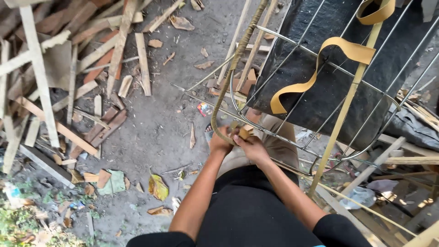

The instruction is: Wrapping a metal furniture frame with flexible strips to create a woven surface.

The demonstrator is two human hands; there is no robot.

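Head view: both hands (238, 142) grip a rattan-wrapped curved metal frame (238, 55).

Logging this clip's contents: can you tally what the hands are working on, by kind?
Hands: 2, the left hand and the right hand
Metal wire frame: 1
Tan strip wound round the frame's rod: 1
Loose tan strip hanging over the frame: 1
Small wooden block at the hands: 1
Total: 6

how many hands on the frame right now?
2. The left hand grips the wrapped curved rod at its lower bend. The right hand sits just beside it, holding a small tan piece against the wire frame. No other person's hands show.
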